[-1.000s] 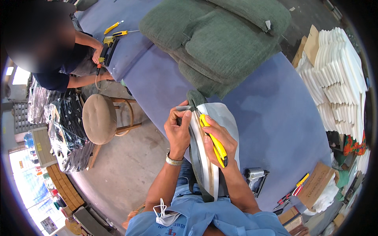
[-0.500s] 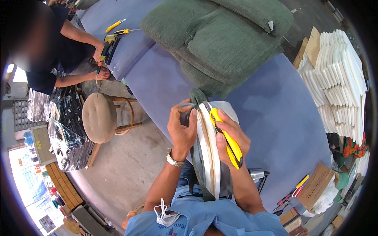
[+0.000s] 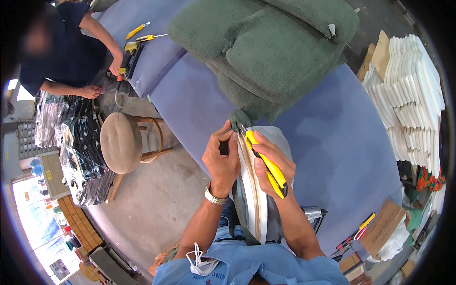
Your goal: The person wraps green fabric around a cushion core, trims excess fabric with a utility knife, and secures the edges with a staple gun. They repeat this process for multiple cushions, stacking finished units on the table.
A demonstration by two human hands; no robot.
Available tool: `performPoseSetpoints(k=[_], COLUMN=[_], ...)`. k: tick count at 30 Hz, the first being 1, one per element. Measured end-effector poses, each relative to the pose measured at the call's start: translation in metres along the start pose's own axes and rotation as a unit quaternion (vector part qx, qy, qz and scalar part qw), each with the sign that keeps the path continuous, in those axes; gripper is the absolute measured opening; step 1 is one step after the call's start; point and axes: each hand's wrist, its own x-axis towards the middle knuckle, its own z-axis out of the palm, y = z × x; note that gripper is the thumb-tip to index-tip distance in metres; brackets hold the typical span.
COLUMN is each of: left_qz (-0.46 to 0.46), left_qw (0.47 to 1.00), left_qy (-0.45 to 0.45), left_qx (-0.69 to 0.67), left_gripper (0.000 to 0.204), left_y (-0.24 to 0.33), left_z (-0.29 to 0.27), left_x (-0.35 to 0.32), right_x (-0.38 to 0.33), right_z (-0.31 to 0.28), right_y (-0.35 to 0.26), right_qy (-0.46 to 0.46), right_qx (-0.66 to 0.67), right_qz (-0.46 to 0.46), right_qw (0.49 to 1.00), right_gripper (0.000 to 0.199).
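My right hand [image 3: 271,164] grips a yellow utility knife [image 3: 267,161], its blade tip pointing up at the top edge of a padded panel [image 3: 254,199] that stands on edge against my body. The panel shows a plywood edge, white foam and dark green fabric [image 3: 239,118] bunched at its top. My left hand [image 3: 222,156] pinches that fabric at the top corner, right beside the blade. A watch sits on my left wrist.
A large purple-blue worktable [image 3: 332,142] carries green upholstered cushions [image 3: 270,42]. A round padded stool [image 3: 121,141] stands on the concrete floor at left. Another person [image 3: 61,52] works with a yellow tool at the far table end. White foam sheets [image 3: 413,95] are stacked at right.
The knife has shifted slightly along the panel's top edge, and my left hand has closed tighter on the fabric corner. The other person has leaned further over the table.
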Motion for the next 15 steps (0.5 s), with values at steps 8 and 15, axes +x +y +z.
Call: performPoseSetpoints(k=[8,15], left_qz=[0.007,0.023], left_qw=[1.000,1.000], left_qy=[-0.024,-0.010], left_qx=[-0.003,0.014], left_gripper=[0.009,0.010], left_y=[0.0006,-0.0027], left_z=[-0.0034,-0.0022], left_x=[0.0008,0.0023], right_x=[0.0013,-0.0001], right_z=[0.0041,0.0072], right_y=[0.0007,0.0053], right_qy=[-0.003,-0.009], right_qx=[-0.044,-0.017], right_qz=[-0.023,-0.008], right_qw=[0.999,1.000], right_gripper=[0.023,0.022])
